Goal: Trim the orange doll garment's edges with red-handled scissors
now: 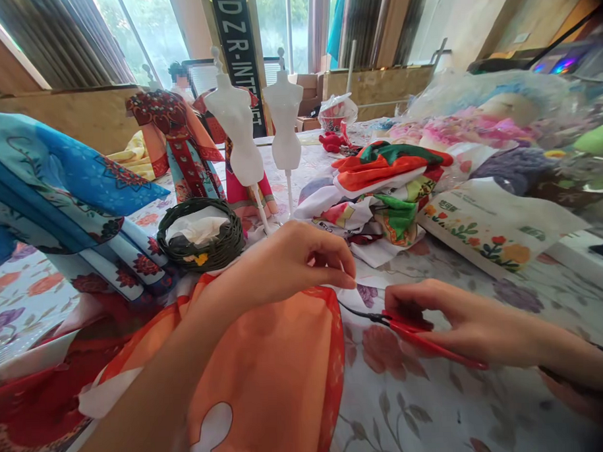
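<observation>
The orange cloth [271, 365] lies at six o'clock on the worktop [402, 420], edge looking cut, still one loose piece. The right hand's [458, 319] fingers wrap round red-handled scissors [408, 332] at four o'clock. The left hand's [297, 256] fingers nearly meet; I can't tell if they hold thread.

Head view, centre: left hand [302, 259] above orange cloth [271, 365], thumb and fingertips brought close together; any thread between them too fine to confirm. Right of centre: right hand [448, 320] grips red-handled scissors [409, 334], blades pointing left to the cloth's red edge. Left of centre: dark woven basket [226, 245]. Upper centre: two white dress forms [236, 126] on stands. Upper left: blue garment [82, 174]. Right of the forms: heaped printed fabric [379, 197]. Lower right: floral tablecloth [421, 413].
</observation>
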Tool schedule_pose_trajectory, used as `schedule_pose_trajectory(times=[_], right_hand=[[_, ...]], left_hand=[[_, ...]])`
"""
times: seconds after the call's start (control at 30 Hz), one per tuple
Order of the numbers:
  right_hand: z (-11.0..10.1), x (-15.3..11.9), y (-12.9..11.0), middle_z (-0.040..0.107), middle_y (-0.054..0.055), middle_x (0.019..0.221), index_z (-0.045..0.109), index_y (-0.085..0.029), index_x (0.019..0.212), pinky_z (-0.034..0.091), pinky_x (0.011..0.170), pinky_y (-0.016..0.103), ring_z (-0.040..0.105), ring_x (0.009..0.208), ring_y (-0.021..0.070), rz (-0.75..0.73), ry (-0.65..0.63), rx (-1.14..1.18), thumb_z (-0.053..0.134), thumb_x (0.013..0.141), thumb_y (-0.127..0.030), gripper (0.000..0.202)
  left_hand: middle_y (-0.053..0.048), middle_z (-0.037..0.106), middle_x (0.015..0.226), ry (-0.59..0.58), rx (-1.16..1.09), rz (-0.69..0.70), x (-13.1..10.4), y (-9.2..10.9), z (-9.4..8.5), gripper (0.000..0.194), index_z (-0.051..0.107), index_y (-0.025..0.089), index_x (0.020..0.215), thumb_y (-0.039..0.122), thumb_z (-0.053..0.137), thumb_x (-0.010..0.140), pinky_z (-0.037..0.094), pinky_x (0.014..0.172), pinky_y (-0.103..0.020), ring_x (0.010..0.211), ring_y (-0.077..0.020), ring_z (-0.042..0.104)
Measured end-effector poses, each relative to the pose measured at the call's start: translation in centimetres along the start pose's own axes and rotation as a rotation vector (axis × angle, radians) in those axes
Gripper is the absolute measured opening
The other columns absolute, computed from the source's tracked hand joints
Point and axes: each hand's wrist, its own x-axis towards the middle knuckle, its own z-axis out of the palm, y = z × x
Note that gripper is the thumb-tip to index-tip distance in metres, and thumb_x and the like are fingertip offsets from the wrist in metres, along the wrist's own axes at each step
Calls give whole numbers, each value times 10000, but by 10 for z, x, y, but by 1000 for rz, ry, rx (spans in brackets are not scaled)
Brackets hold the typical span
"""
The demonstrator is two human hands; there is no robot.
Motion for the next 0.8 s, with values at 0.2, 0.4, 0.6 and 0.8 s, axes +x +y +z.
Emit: schedule_pose_trajectory(times=[0.2,0.4,0.6,0.8], right_hand=[[2,0,-7,542,-11,721,476,-191,739,355,619,276,437,672,154,-13,7,91,549,872,-421,275],[6,-1,-13,609,-5,749,465,-196,773,409,649,258,548,738,165,9,-61,312,516,912,-409,260],[11,2,-1,633,-9,794,468,-203,813,409,633,245,571,733,148,-7,-81,417,544,916,-362,205],[14,7,2,594,12,758,498,-187,799,405,638,265,582,747,160,-36,-156,721,613,866,-417,265]], left_hand=[[38,685,711,13,-50,50,-2,5,0,67,695,177,771,233,664,789,435,607,-194,681,-97,595],[9,688,725,-4,-24,78,-1,11,2,79,689,130,784,204,666,797,432,614,-177,674,-83,589],[-6,696,759,-13,-26,104,2,7,8,113,693,121,805,228,658,808,444,654,-195,720,-104,604],[-11,715,796,16,14,64,2,9,11,189,695,138,849,251,547,882,453,705,-218,765,-121,627]])
